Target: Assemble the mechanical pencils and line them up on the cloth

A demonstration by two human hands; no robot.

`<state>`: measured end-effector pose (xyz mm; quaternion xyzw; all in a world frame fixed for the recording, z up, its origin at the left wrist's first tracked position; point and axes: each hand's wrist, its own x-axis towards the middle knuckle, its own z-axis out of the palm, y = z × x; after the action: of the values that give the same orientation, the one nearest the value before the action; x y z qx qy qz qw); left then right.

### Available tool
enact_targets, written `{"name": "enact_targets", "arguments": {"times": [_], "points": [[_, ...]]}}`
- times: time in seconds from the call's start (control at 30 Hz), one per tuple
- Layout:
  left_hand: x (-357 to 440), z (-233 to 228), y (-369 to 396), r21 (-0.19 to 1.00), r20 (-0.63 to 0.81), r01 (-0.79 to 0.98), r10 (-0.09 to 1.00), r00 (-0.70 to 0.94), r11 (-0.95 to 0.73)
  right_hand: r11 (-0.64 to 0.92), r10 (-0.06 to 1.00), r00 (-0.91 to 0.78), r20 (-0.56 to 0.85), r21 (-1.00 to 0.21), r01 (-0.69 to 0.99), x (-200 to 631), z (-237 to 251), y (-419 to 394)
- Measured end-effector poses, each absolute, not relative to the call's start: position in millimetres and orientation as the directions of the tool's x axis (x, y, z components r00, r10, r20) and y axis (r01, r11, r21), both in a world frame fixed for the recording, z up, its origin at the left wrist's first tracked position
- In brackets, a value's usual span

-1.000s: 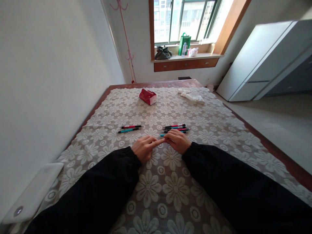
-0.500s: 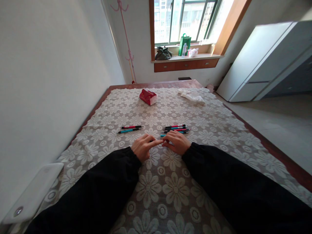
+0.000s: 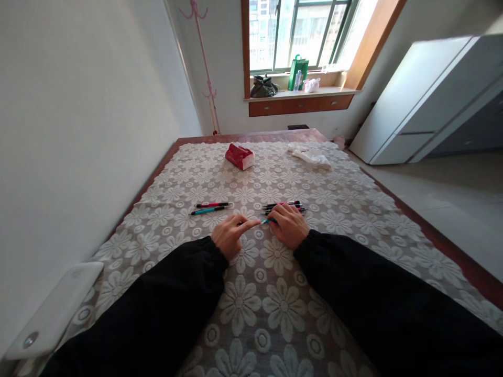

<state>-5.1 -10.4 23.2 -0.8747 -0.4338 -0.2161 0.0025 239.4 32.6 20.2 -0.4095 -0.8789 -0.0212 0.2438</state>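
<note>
Lace cloth (image 3: 275, 314) with a white daisy pattern covers nearly the whole counter (image 3: 432, 238), whose dark red-brown wood shows only as a border along the edges. Both black sleeves reach forward over it, and the two hands meet near the middle: the left hand (image 3: 230, 235) is curled with its forefinger stretched out to the right, and the right hand (image 3: 288, 225) lies knuckles-up, its fingers (image 3: 275, 213) bent down onto a teal pen (image 3: 265, 221), of which only a short tip shows between the hands. The right fingers seem closed on that pen; whether the left forefinger touches it or only comes close I cannot tell. Just beyond the right hand, partly hidden by it, lies a bunch of pens (image 3: 286, 205) (red, teal and black, side by side). To the left, well apart from the bunch, a pair of pens (image 3: 211, 207) lies parallel, one red above one teal. At the far end sit a red tissue pack (image 3: 239, 156) and a crumpled white cloth (image 3: 308, 155). A flat white device (image 3: 55, 309) rests at the near left edge against the plain wall. Past the counter, a window (image 3: 302, 34) lights a sill holding a dark bag (image 3: 262, 87) and a green bag (image 3: 297, 72); a pink coat stand (image 3: 204, 63) leans in the corner, and a pale cabinet (image 3: 428, 99) stands at right on the tiled floor.
</note>
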Motion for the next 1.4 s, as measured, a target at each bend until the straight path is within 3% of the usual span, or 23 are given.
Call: {"name": "enact_targets", "arguments": {"times": [0.47, 0.87, 1.4], "points": [[-4.6, 24.4, -9.2, 0.186, 0.299, 0.824, 0.830, 0.472, -0.535, 0.679, 0.697, -0.521, 0.493, -0.220, 0.701, 238.3, 23.1, 29.3], [-4.2, 26.1, -8.8, 0.177, 0.285, 0.810, 0.817, 0.501, -0.558, 0.656, 0.715, -0.498, 0.490, -0.226, 0.720, 239.2, 23.6, 29.2], [-4.4, 23.5, -9.5, 0.176, 0.375, 0.755, 0.752, 0.542, -0.632, 0.654, 0.726, -0.500, 0.472, -0.250, 0.714, 239.7, 18.9, 31.5]]}}
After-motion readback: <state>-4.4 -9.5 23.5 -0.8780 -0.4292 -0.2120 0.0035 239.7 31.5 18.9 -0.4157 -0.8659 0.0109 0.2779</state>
